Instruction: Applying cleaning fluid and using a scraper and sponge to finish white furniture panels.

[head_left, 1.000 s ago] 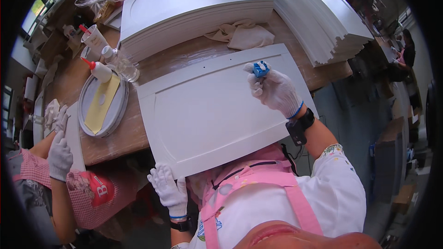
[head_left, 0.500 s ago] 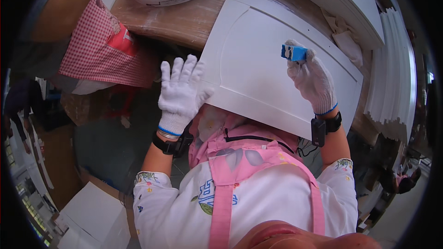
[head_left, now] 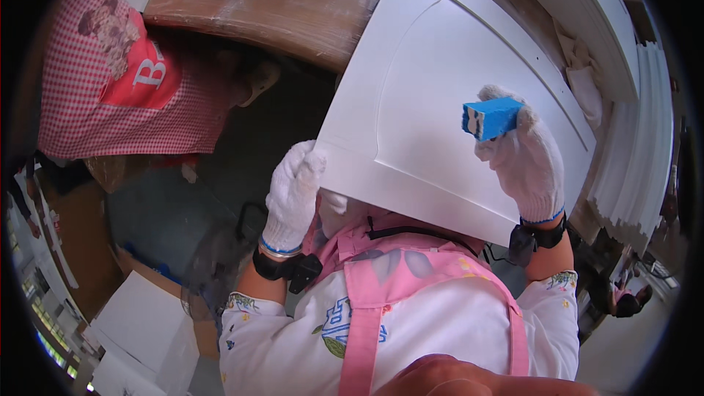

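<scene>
Panel (head_left: 469, 103) large, white, overhangs worktop (head_left: 293, 7) edge toward person's chest; could tip or slide off if left hold slackens. Left hand (head_left: 293, 191) grip clenched on panel's near corner. Right hand (head_left: 524, 158) grip grasping blue sponge block (head_left: 490, 117), lifted above panel face; could slip and drop.

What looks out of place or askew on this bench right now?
The white cabinet door panel lies askew, and its near corner juts past the wooden bench's edge toward the person. The left hand grips that overhanging corner while the right hand holds a blue sanding block over it. No damage or spill shows.
</scene>
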The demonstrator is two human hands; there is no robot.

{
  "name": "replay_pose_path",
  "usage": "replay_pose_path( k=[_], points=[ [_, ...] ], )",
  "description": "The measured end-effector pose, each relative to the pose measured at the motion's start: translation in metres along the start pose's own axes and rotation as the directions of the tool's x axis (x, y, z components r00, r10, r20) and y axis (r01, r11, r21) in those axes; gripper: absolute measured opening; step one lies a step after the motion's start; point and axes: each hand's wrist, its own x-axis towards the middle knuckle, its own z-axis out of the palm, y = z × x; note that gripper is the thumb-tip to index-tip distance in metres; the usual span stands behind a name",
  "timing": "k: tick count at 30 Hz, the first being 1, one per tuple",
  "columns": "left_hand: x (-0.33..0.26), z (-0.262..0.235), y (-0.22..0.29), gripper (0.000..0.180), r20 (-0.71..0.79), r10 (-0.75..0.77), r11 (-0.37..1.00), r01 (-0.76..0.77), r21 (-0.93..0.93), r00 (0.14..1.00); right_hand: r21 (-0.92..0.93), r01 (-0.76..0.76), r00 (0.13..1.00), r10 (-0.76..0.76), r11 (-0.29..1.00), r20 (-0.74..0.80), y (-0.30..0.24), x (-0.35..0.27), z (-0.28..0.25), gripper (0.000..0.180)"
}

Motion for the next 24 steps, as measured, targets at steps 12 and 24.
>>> replay_pose_path(
  k=[12, 24],
  points=[
    [0.037, 0.016, 0.024, 0.051, 0.044, -0.081, 0.995, 0.084, -0.051, 0.996, 0.01, -0.037, 0.988, 0.038, 0.999, -0.147, -0.015, 0.022, -0.008, 0.056],
    [0.09, 0.071, 0.073, 0.031, 0.013, -0.18, 0.981, 0.178, 0.083, 0.984, 0.077, -0.104, 0.992, 0.109, 0.992, -0.059, -0.058, 0.062, -0.047, 0.049]
  ],
)
